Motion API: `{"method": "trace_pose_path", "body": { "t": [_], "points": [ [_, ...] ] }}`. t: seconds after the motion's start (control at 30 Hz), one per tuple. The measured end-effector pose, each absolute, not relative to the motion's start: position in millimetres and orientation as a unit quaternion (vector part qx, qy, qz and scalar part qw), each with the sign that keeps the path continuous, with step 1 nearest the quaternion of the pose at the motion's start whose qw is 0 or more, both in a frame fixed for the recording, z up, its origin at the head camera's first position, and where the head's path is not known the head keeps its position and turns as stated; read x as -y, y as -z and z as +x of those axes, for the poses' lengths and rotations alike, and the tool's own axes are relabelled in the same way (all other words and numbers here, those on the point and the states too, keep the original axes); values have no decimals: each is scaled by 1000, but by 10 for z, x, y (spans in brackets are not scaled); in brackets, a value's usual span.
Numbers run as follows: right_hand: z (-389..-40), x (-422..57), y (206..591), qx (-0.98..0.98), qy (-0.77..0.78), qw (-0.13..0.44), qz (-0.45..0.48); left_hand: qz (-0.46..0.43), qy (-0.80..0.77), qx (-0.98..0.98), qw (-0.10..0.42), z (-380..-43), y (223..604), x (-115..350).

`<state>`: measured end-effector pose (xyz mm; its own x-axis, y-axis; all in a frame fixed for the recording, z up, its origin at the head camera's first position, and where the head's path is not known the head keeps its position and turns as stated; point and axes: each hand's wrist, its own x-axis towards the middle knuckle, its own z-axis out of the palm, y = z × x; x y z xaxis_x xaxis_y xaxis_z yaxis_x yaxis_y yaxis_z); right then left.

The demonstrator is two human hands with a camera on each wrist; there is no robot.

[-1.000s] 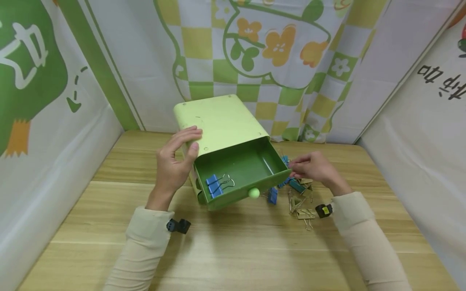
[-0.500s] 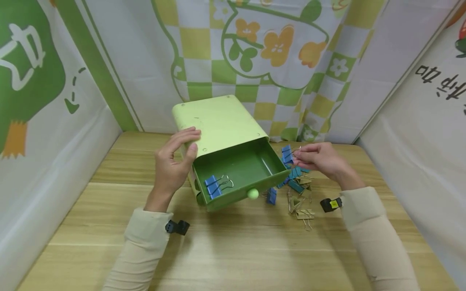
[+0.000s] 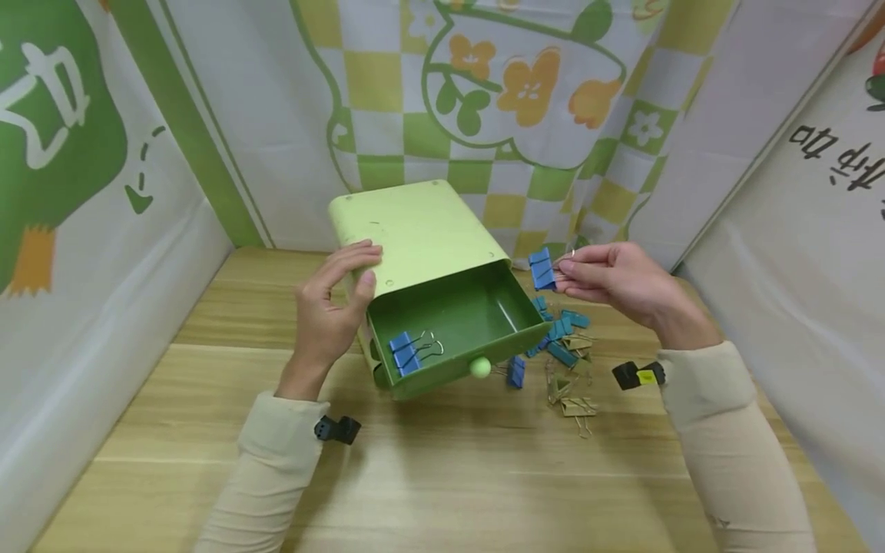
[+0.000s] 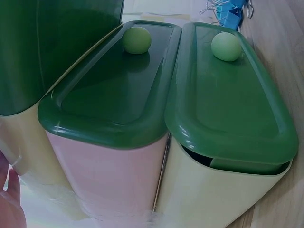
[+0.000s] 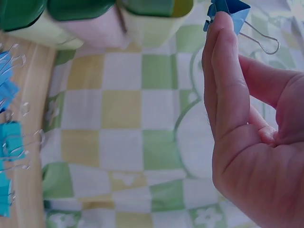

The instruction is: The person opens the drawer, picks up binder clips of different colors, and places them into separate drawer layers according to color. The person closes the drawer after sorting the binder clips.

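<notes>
A small desk cabinet (image 3: 425,230) with a light green top stands on the table, its green top drawer (image 3: 477,307) pulled out. On the cabinet's top, near the left front corner, rests my left hand (image 3: 330,311), fingers extended and thumb by the front edge. Inside the drawer, at its left front, lies one blue binder clip (image 3: 404,355). My right hand (image 3: 625,280) pinches another blue binder clip (image 3: 542,270) by its wire handles, raised to the right of the drawer. The right wrist view shows that clip (image 5: 230,8) at the fingertips.
Several teal clips (image 3: 561,349) and gold clips (image 3: 578,407) lie loose on the table right of the cabinet, with a blue clip (image 3: 515,372) by the drawer front. Two lower drawers, a left one (image 4: 114,90) and a right one (image 4: 232,99) in the left wrist view, are pushed in. A checkered curtain (image 3: 484,169) hangs behind.
My right hand has lifted the blue binder clip out of the pile, moving up and to the right. The left hand and cabinet stay in place.
</notes>
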<state>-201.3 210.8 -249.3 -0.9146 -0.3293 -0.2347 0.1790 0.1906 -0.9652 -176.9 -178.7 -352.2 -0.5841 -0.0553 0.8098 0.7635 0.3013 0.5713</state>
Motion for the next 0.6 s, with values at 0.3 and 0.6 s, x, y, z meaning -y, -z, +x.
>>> {"method": "trace_pose_path", "body": {
  "t": [0.3, 0.6],
  "points": [
    [-1916, -1798, 2354, -791, 560, 221, -106, -241, 539, 712, 380, -1783, 3534, 1754],
    [-1881, -1500, 2368, -816, 502, 243, -153, -249, 541, 704, 386, -1782, 3536, 1768]
  ]
}}
